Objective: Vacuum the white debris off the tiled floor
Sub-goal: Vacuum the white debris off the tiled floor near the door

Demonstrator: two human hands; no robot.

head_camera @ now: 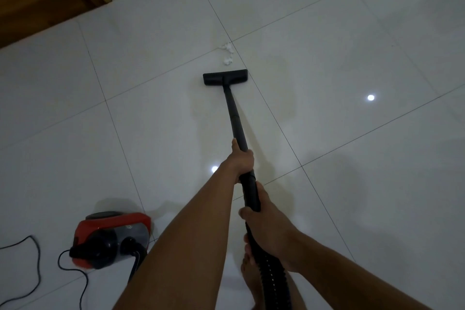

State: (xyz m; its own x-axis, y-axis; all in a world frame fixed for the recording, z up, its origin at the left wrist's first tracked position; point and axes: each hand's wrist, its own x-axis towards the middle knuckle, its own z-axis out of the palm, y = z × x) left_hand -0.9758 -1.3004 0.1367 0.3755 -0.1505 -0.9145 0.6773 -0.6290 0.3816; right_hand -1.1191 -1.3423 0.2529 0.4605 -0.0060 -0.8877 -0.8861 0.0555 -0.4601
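White debris (227,54) sits on the tiled floor (327,133), just beyond the nozzle (225,77), not sucked up yet. Left hand (241,158) and right hand (266,221) both grip the wand (235,118). Next move's probably a short push forward over the bits.

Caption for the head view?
Left hand and right hand grip the vacuum wand, nozzle just short of white debris.

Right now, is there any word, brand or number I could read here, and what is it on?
None can be read.
Small pale mark on the grey top of the red vacuum canister: too blurred to read.
The black wand, floor head and tiled floor show no lettering.
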